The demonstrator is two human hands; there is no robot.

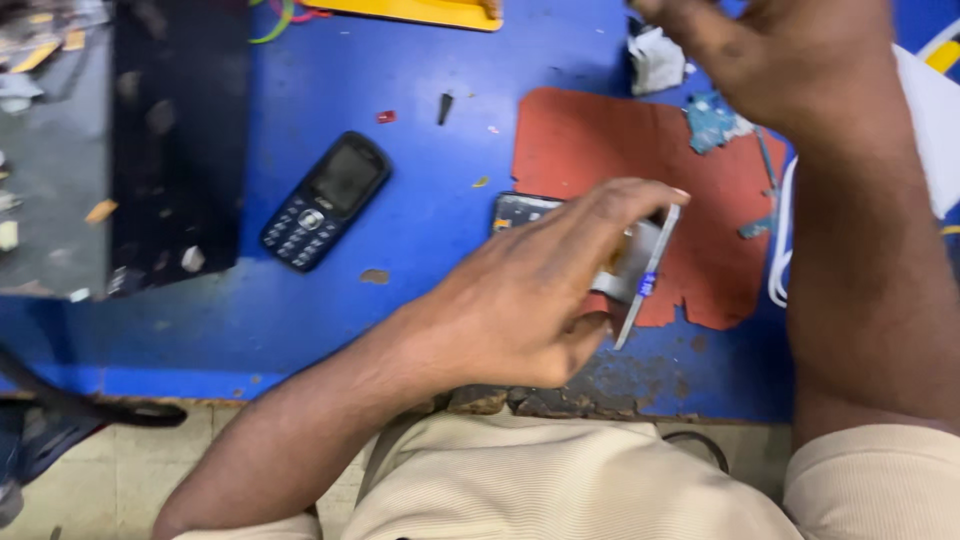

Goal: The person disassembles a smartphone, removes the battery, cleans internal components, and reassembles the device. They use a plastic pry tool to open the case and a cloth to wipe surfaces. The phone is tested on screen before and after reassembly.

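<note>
1. Your left hand (520,300) pinches tweezers (648,278), their long axis steep, tips toward you.
2. They lie over the opened phone (520,210) on the red mat (610,140), worktop (420,80).
3. Your right hand (790,60) hovers farther back; its grip cannot be told.

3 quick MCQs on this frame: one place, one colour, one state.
1. Where does the keypad phone lie?
A. on the red mat
B. on the blue table, left of the red mat
C. in the right hand

2. What colour is the mat under the work?
A. green
B. red
C. white

3. What is the left hand doing?
A. holding tweezers
B. resting flat and empty
C. holding the keypad phone

Answers: 1 B, it sits on the blue table; 2 B, plainly red; 3 A, the tweezers stick out from its fingers.
</note>
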